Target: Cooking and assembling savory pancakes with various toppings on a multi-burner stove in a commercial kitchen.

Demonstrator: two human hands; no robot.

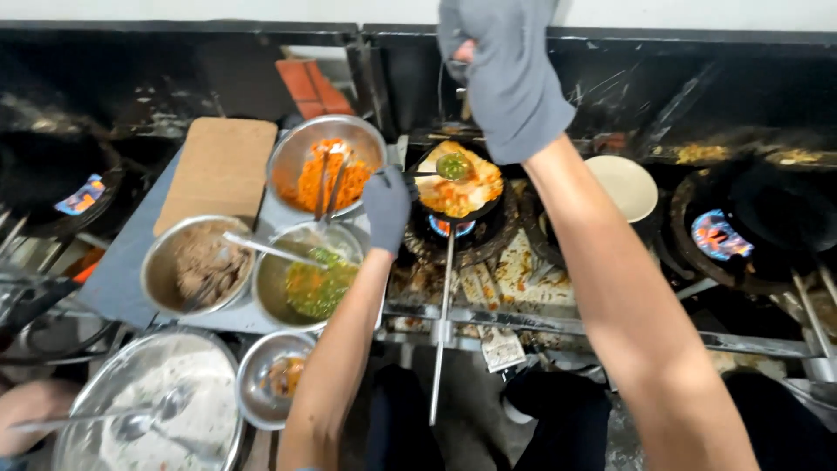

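My left hand (386,206), in a grey glove, grips a metal spoon (452,166) heaped with green vegetable. The spoon hovers over a small black pot (459,187) of orange-yellow food, which sits on a lit burner (449,228). My right hand (503,65), also gloved in grey, is raised above and behind the pot with its fingers closed; something may be pinched in them, but I cannot make it out.
At left stand steel bowls: orange shredded food with tongs (327,168), brown meat (197,264), green-flecked sauce (312,281), a small bowl (275,377), a large pan of white food (157,414). A wooden board (220,168) lies behind. A white plate (623,185) and second flame (720,235) sit right.
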